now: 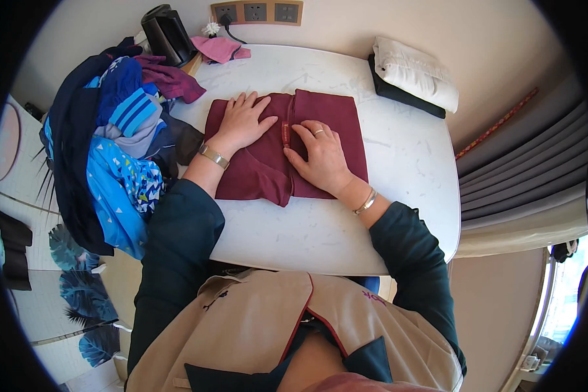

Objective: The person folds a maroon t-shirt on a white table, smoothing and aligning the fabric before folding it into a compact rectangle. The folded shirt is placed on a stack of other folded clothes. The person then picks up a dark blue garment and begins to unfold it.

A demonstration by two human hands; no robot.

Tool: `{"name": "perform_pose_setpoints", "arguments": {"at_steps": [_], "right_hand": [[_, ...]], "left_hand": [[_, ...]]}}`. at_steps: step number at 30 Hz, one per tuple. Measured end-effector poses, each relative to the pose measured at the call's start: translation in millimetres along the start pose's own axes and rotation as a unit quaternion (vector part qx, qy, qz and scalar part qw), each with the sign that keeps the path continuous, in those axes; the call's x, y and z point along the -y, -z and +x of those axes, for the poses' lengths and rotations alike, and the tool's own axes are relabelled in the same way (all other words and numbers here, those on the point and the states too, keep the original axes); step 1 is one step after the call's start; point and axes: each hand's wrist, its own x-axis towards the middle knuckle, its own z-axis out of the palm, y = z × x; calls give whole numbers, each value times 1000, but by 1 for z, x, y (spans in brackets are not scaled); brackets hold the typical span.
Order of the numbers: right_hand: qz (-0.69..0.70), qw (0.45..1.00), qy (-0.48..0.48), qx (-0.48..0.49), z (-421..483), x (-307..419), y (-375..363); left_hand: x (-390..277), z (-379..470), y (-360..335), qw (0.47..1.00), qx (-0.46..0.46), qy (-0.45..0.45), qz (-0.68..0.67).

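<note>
A maroon garment [259,171] lies folded into a near rectangle on the white marble-patterned table [406,161]. A lengthwise seam or folded edge runs down its middle, with a small red label [285,134] bearing writing beside it. My left hand [245,120] rests palm down on the upper left of the cloth, thumb and fingers spread. On the right half lies my right hand [323,152], its fingers bent and its thumb apart. The thumb and index fingertips are close to the label; neither appears to pinch it.
A heap of mixed clothes [122,137] covers the table's left side. Behind it stands a black electric kettle [169,36], near a pink cloth [220,49]. Folded white cloth [414,73] sits on black cloth [406,95] at the back right. Grey curtains [524,161] hang at the right.
</note>
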Motion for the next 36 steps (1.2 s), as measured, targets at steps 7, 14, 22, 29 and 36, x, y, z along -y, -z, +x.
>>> {"name": "perform_pose_setpoints", "arguments": {"at_steps": [7, 14, 22, 29, 36], "right_hand": [[0, 999, -48, 5, -2, -10, -3], [24, 996, -81, -5, 2, -12, -2], [32, 998, -57, -19, 3, -14, -9], [49, 998, -33, -27, 2, -12, -4], [67, 996, -53, -15, 3, -11, -1]], "left_hand": [[7, 1, 10, 998, -41, 30, -44], [19, 0, 16, 994, -78, 74, -7], [36, -25, 20, 985, -117, 115, -51], [54, -33, 30, 974, -123, 159, -104], [61, -32, 34, 967, -104, 187, -138]]}}
